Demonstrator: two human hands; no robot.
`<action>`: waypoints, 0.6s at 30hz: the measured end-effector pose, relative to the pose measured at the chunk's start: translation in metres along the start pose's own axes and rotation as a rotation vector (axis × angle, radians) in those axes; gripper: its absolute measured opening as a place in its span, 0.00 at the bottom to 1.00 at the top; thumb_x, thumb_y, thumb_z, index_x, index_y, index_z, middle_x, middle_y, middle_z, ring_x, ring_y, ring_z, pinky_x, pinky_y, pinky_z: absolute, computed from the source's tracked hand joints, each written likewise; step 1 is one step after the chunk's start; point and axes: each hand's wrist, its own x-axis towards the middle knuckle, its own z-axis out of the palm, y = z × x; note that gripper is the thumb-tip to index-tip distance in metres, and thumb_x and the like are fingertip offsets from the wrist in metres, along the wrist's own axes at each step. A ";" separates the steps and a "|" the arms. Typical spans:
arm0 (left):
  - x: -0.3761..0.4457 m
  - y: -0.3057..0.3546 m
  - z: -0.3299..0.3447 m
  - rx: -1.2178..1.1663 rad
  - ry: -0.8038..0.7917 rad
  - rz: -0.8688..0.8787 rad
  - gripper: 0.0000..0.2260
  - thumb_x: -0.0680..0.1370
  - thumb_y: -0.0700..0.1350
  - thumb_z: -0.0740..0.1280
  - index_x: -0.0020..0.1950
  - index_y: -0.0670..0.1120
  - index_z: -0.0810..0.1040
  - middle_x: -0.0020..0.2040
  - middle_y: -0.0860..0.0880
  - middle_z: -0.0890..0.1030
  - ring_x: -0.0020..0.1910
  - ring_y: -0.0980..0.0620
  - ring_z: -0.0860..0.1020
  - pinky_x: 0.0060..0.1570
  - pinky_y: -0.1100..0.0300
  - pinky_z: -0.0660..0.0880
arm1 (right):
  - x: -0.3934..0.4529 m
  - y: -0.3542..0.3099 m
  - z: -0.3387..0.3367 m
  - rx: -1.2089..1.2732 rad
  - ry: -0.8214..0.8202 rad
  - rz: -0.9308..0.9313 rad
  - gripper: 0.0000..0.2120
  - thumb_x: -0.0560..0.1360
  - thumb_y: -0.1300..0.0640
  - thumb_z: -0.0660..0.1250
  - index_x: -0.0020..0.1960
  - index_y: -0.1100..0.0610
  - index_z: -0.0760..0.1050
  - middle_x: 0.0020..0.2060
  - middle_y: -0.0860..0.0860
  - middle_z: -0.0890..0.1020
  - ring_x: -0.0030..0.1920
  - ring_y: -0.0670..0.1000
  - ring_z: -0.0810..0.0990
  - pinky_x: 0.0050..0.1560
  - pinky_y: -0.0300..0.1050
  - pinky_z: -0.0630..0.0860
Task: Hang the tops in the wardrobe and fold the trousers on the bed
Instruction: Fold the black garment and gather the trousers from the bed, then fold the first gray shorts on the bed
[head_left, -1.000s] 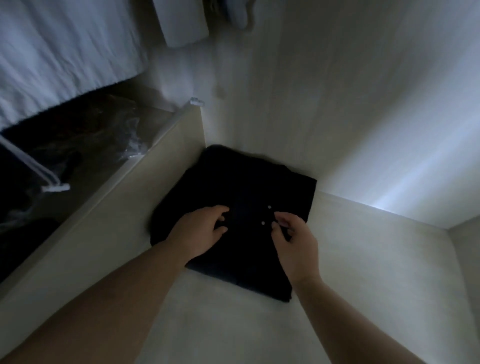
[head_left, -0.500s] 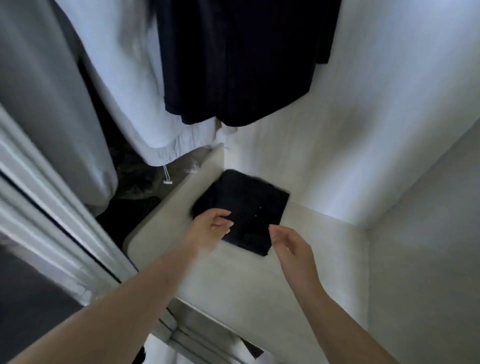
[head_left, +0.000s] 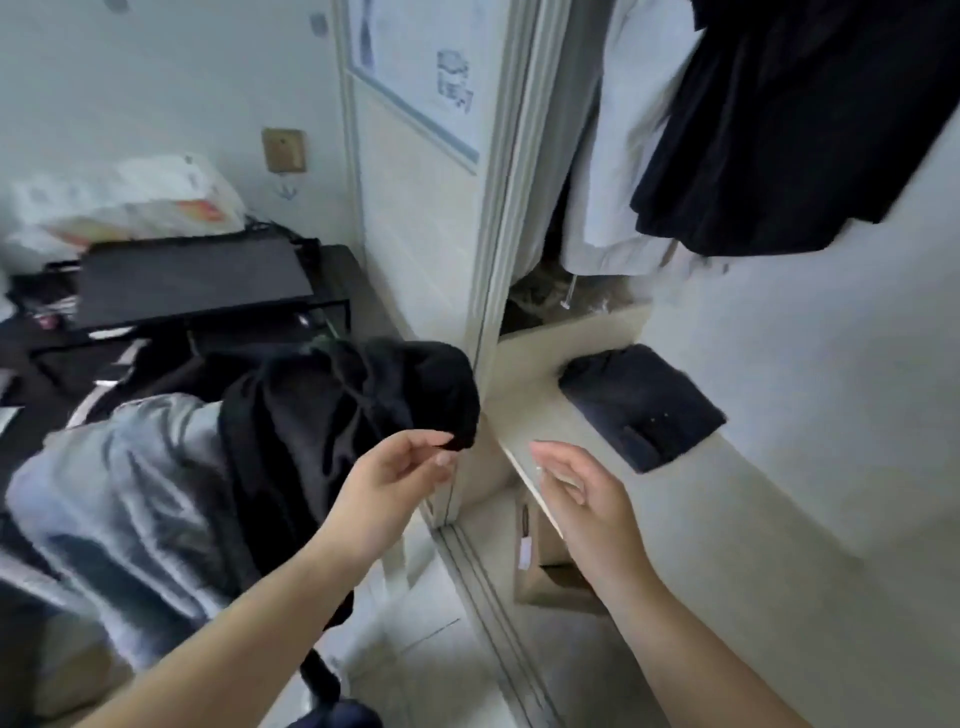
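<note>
Nearest, the left hand (head_left: 395, 480) hangs with loosely curled fingers holding nothing, just short of the black garment (head_left: 358, 415) heaped to its left. The right hand (head_left: 576, 491), open and relaxed, is farther. Beyond, folded dark trousers (head_left: 641, 402) lie on the wardrobe shelf (head_left: 727, 493), against its back edge.

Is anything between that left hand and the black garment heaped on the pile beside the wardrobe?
Nothing visible. The left hand is right at the lower edge of the crumpled black garment, fingertips loosely curled beside it; actual contact is unclear. The right hand hangs open, apart from it, in front of the wardrobe shelf.
</note>
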 end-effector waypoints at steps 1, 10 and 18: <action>-0.023 -0.002 -0.015 0.007 0.034 0.002 0.09 0.74 0.49 0.69 0.53 0.53 0.80 0.49 0.49 0.85 0.49 0.51 0.82 0.52 0.59 0.77 | -0.013 -0.006 0.014 -0.010 -0.075 -0.009 0.15 0.77 0.62 0.65 0.54 0.43 0.77 0.52 0.37 0.81 0.55 0.34 0.77 0.52 0.23 0.69; -0.231 -0.014 -0.163 0.080 0.569 0.014 0.06 0.76 0.44 0.70 0.49 0.54 0.80 0.46 0.51 0.85 0.46 0.54 0.82 0.45 0.67 0.76 | -0.098 -0.080 0.205 0.015 -0.660 -0.185 0.16 0.76 0.65 0.65 0.52 0.44 0.77 0.54 0.46 0.81 0.55 0.38 0.78 0.53 0.29 0.72; -0.455 -0.038 -0.315 -0.029 1.049 -0.064 0.07 0.76 0.40 0.69 0.48 0.53 0.81 0.44 0.49 0.85 0.42 0.54 0.81 0.49 0.59 0.77 | -0.236 -0.138 0.439 0.094 -1.089 -0.249 0.13 0.76 0.66 0.64 0.53 0.49 0.77 0.54 0.47 0.80 0.54 0.35 0.77 0.50 0.25 0.71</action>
